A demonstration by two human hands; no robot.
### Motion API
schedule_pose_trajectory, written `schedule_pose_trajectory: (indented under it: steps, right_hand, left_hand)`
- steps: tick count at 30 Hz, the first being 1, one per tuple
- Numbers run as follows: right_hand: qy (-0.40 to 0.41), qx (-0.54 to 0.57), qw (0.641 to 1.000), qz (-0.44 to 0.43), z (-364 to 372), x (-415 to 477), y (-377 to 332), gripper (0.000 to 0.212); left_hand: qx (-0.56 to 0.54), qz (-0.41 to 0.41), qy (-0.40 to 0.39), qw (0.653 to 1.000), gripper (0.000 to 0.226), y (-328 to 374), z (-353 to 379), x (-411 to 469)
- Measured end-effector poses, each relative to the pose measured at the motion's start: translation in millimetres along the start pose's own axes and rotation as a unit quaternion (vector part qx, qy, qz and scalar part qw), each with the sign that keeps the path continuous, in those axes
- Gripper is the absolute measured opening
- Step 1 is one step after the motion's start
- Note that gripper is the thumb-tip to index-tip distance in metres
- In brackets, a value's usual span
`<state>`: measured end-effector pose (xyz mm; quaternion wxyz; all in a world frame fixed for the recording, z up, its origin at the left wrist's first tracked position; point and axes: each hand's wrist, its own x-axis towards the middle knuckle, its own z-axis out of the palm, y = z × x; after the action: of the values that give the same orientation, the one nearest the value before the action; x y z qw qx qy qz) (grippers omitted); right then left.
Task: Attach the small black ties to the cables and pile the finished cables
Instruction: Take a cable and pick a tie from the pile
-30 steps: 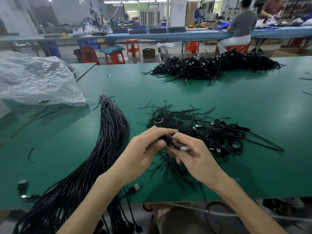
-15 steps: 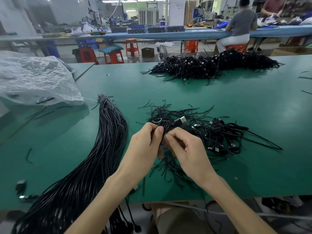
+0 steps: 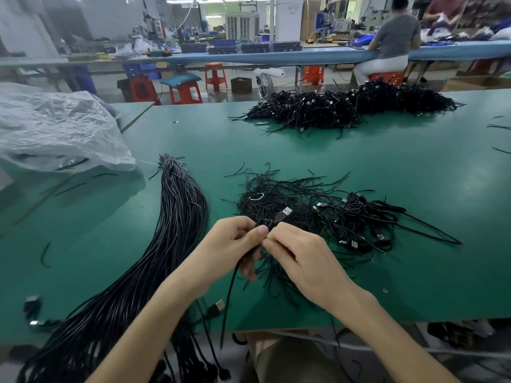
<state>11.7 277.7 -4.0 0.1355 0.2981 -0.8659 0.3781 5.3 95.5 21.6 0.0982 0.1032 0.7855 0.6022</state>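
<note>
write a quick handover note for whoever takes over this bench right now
Hands: left hand and right hand both pinch one coiled cable, its tail hanging over the table edge; its tie is not visible.
Loose ties lie just beyond the hands.
Done, it seems: coiled cables to the right, and a big pile at the far edge.
Left to do: the long bundle on the left.

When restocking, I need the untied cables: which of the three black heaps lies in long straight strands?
The bundle left of the left hand, running off the near edge. The middle heap and the far heap are tangled coils.
</note>
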Motion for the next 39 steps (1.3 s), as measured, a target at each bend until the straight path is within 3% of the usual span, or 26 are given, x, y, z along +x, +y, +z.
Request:
schedule_pose_trajectory:
  steps: [5, 9, 12, 15, 22, 27, 30, 32, 35, 39]
  right_hand:
    - [-0.012, -0.072, 0.997, -0.015, 7, -2, 3, 0.025]
    - [-0.012, -0.194, 0.978, -0.080, 10, -6, 4, 0.017]
    - [-0.010, -0.218, 0.970, -0.103, 9, -7, 3, 0.016]
    - [0.001, -0.197, 0.975, -0.097, 2, -4, 2, 0.019]
    - [0.069, -0.056, 0.994, -0.067, -8, 1, -6, 0.031]
    - [0.067, 0.020, 0.997, -0.042, -3, 2, -4, 0.024]
    - [0.068, 0.088, 0.994, -0.019, -2, 2, -8, 0.023]
    - [0.075, 0.127, 0.989, -0.010, -1, 4, -12, 0.020]
    - [0.071, 0.186, 0.980, 0.017, 1, 2, -15, 0.021]
    - [0.087, 0.142, 0.986, 0.033, 8, 0, -10, 0.022]
  left_hand:
    - [0.031, -0.037, 0.059, 0.997, 0.038, -15, 11, 6]
    - [0.047, -0.085, 0.036, 0.995, 0.037, -20, 10, 8]
    - [0.025, -0.104, 0.006, 0.994, 0.026, -16, 3, 5]
    - [-0.017, -0.050, -0.036, 0.998, 0.022, -5, -8, -4]
    - [-0.043, 0.074, -0.177, 0.981, 0.045, 3, -40, -14]
    - [0.072, 0.140, -0.021, 0.987, 0.048, -2, -37, -6]
    - [0.099, 0.212, -0.032, 0.972, 0.055, -4, -33, -7]
    - [0.138, 0.257, -0.052, 0.955, 0.045, -7, -24, -7]
    - [0.147, 0.224, 0.030, 0.963, 0.031, -12, -9, -6]
    - [0.169, 0.140, 0.140, 0.965, 0.031, -19, 5, -2]
